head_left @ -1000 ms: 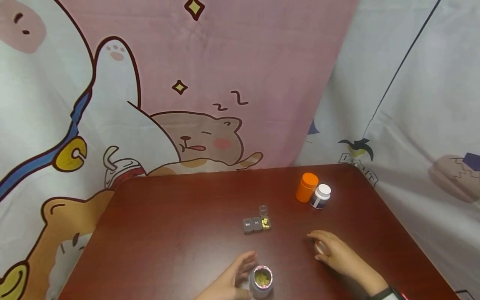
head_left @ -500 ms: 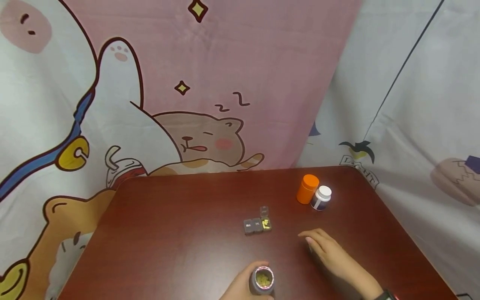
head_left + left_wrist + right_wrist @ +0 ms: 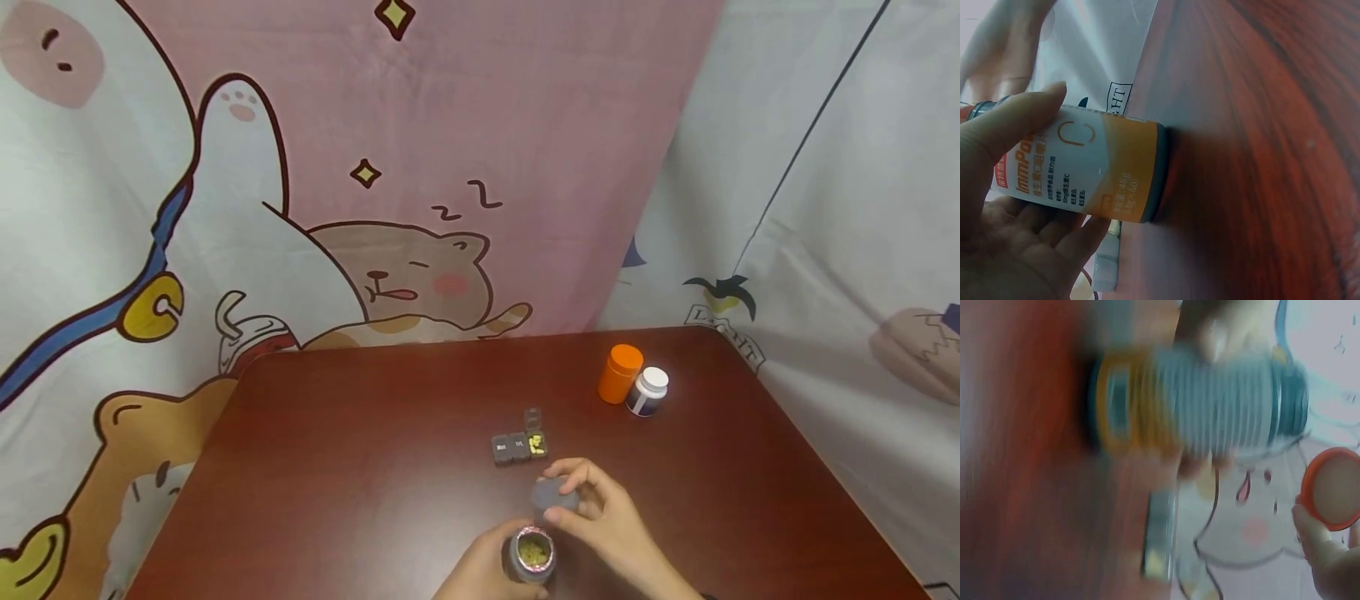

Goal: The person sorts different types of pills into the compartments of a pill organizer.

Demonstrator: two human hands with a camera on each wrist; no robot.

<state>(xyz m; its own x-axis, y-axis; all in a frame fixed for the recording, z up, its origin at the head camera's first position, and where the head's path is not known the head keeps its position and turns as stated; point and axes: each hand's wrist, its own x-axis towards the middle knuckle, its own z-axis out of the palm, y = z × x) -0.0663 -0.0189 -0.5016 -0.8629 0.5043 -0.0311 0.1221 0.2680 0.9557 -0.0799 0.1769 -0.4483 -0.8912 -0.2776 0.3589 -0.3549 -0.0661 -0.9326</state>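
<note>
My left hand (image 3: pixel 480 568) grips an uncapped vitamin bottle (image 3: pixel 533 555) near the front of the table; yellowish tablets show through its mouth. In the left wrist view the bottle (image 3: pixel 1085 162) has a white and orange label, with the thumb and fingers curled round it. Just above and beyond the mouth, my right hand (image 3: pixel 611 525) pinches a dark grey lid (image 3: pixel 553 496), apart from the bottle. The right wrist view shows this lid's underside (image 3: pixel 1337 489), ringed in orange. Behind the hands lies a small pill organizer (image 3: pixel 512 448), one compartment's cover raised, with yellow tablets inside.
An orange bottle (image 3: pixel 620 375) and a white bottle (image 3: pixel 648 392) stand side by side at the table's back right. The dark red-brown table (image 3: pixel 337 450) meets a cartoon-printed cloth (image 3: pixel 570 167) along its far edge.
My right hand has swung left with the lid, from the right side of the table to above the bottle. My left hand has closed round the bottle, fingers having been spread beside it earlier.
</note>
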